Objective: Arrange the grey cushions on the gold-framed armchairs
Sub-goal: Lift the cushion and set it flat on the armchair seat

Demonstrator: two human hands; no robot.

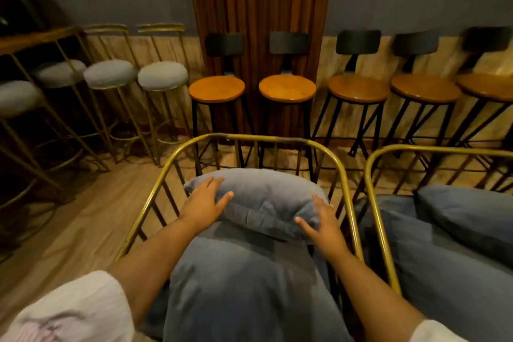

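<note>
A grey back cushion leans against the curved back of the gold-framed armchair straight ahead. My left hand lies flat on the cushion's left end, fingers spread. My right hand presses its right end, thumb and fingers apart. Below it a grey seat cushion fills the seat. A second gold-framed armchair stands at the right, with a grey back cushion and a grey seat cushion on it.
Along the far wall stand gold bar stools with grey round seats at the left and black stools with round wooden seats at the centre and right. A wooden slatted panel rises behind. Wooden floor lies to the left.
</note>
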